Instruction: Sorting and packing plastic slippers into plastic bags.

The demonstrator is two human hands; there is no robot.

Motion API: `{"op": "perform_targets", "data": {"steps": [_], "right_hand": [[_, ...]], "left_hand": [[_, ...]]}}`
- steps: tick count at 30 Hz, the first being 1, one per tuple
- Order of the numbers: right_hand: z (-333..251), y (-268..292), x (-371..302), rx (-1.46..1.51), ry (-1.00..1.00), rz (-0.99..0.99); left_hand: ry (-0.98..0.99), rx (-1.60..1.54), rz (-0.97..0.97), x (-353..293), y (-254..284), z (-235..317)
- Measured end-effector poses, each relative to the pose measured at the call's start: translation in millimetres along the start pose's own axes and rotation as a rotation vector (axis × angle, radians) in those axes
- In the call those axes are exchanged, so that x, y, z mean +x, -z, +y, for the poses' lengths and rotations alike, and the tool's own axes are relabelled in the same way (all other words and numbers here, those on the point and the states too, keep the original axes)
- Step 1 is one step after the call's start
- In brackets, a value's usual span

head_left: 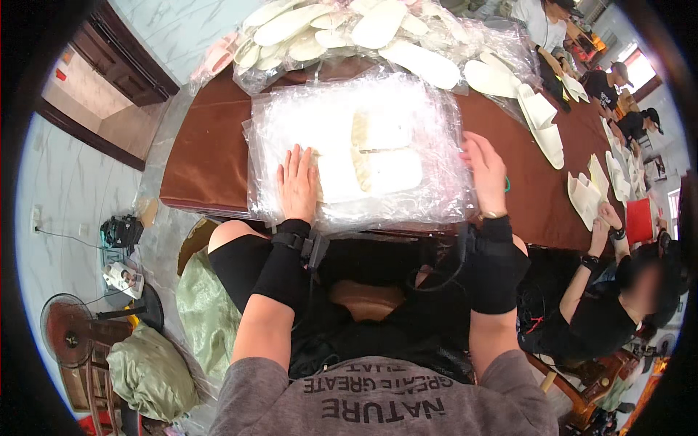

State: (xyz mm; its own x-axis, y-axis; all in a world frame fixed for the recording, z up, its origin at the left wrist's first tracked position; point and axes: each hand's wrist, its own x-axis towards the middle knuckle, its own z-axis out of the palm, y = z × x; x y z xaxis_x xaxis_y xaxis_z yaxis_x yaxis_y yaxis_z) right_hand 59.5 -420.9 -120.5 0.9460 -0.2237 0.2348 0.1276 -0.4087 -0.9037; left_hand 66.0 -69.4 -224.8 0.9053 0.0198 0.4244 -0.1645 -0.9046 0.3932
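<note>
Your left hand (297,186) lies flat on the clear plastic bags (429,202) on the surface (211,156); your right hand (486,171), well apart, curls at their right edge, grip unclear. Press evenly, avoiding creases.

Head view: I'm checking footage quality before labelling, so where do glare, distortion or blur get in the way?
Head view: strong glare washes out the clear plastic and the pale footwear in it; the window is overexposed; fisheye distortion makes the wooden door lean, with a black rim around; the co-worker's face is blurred; left hand and right hand look fairly sharp.
</note>
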Motion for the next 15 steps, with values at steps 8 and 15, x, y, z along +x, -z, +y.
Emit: {"op": "perform_targets", "data": {"steps": [8,15], "right_hand": [[13.2,-10.4,19.9,0.927,-0.552,-0.419],[19.7,-23.3,28.4,-0.398,-0.036,-0.573]], "left_hand": [[0.007,0.003,0.008,-3.4,-0.2,-0.8],[0.004,-0.001,0.02,-1.5,-1.7,-2.3]]}}
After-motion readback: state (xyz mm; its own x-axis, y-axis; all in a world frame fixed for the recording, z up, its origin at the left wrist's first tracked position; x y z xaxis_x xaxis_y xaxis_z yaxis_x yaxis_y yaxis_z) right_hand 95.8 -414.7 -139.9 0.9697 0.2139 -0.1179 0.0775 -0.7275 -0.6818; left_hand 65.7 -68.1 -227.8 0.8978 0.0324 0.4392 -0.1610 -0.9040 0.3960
